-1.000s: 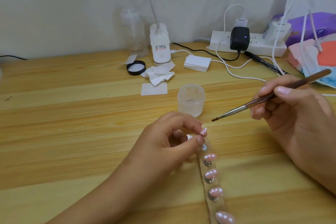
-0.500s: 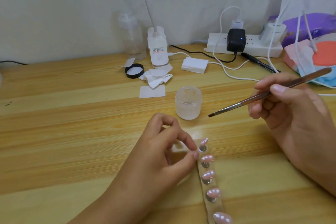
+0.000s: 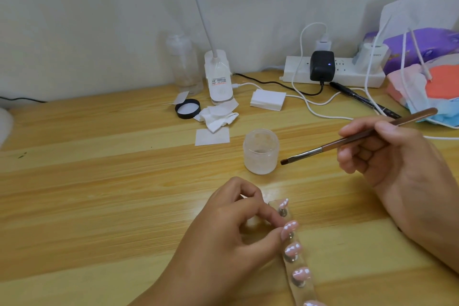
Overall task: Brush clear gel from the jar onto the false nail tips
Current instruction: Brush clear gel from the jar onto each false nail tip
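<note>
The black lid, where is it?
In the head view the black lid lies on the table left of middle, beyond the jar, just left of the crumpled tissue and in front of the clear bottle.

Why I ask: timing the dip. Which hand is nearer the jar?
Left. The left hand rests just in front of the jar, holding the strip; the right hand is farther to its right, only its brush tip beside the jar.

Free table point(image 3: 99, 194) left of jar point(image 3: 260, 154); cables point(image 3: 301, 42), tissues point(image 3: 218, 117) crowd behind.
</note>
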`<state>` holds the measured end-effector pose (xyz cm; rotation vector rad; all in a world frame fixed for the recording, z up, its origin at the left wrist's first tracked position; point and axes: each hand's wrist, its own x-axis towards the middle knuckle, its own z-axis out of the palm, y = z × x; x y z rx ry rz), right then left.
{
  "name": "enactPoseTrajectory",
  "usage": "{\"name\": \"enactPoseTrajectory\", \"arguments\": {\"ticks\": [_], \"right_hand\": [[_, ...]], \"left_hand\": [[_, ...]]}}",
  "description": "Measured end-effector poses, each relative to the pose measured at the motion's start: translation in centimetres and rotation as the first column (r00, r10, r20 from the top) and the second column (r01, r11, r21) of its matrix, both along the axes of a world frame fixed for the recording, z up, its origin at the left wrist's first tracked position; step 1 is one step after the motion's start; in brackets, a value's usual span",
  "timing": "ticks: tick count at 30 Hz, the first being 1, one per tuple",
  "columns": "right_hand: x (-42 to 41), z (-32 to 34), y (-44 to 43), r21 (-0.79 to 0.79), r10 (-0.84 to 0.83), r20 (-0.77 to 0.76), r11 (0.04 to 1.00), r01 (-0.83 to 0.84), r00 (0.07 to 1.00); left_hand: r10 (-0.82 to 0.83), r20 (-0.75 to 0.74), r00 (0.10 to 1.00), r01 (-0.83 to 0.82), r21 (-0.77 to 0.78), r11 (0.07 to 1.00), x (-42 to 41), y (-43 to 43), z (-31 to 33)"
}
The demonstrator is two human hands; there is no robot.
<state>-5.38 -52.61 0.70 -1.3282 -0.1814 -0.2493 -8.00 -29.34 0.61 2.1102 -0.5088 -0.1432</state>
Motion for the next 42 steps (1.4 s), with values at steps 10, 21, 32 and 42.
{"name": "enactPoseTrajectory", "arguments": {"ticks": [10, 21, 32, 42], "right_hand": [[-0.2, -0.4, 0.1, -0.091, -0.032, 0.073, 0.995, 0.038, 0.997], [-0.2, -0.9, -0.2, -0.161, -0.08, 0.17, 0.981, 0.108, 0.982], [-0.2, -0.8, 0.0, -0.155, -0.076, 0.206, 0.982, 0.11, 0.976], [-0.7, -1.1, 0.5, -0.227, -0.094, 0.312, 0.959, 0.171, 0.945]], "left_hand": [[0.011, -0.055, 0.998, -0.013, -0.037, 0.999, 0.3, -0.1, 0.1], [0.199, -0.218, 0.955, -0.295, -0.677, 0.674, 1.0, 0.5, 0.9], [0.127, -0.396, 0.909, -0.378, -0.661, 0.648, 2.2, 0.5, 0.7], [-0.219, -0.506, 0.834, -0.277, -0.729, 0.627, 2.7, 0.6, 0.9]]}}
